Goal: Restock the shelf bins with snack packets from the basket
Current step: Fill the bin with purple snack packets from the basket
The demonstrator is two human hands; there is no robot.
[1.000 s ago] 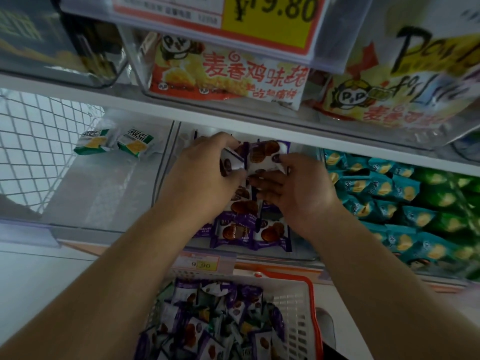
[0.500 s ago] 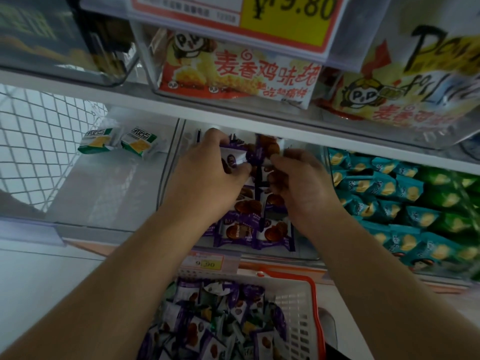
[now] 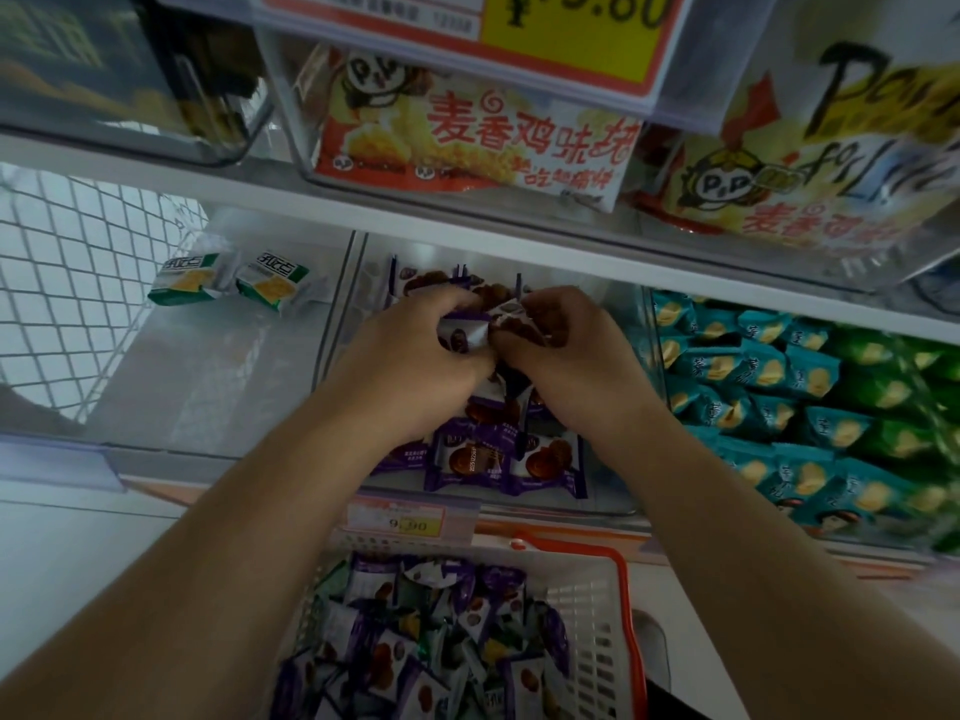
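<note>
Both my hands are deep inside the clear middle shelf bin. My left hand grips a purple snack packet between thumb and fingers. My right hand pinches another purple packet right beside it. Rows of purple packets lie flat at the bin's front, and more stand at the back. Below, the white basket with a red rim holds several loose purple packets.
The left clear bin holds two green-and-white packets at its back. The right bin is packed with teal and green packets. A shelf of large snack bags overhangs closely above. A price tag sits at the bin's front.
Both hands have pushed further back into the middle bin and come together. The right hand's fingers, spread flat a second ago, now pinch a packet.
</note>
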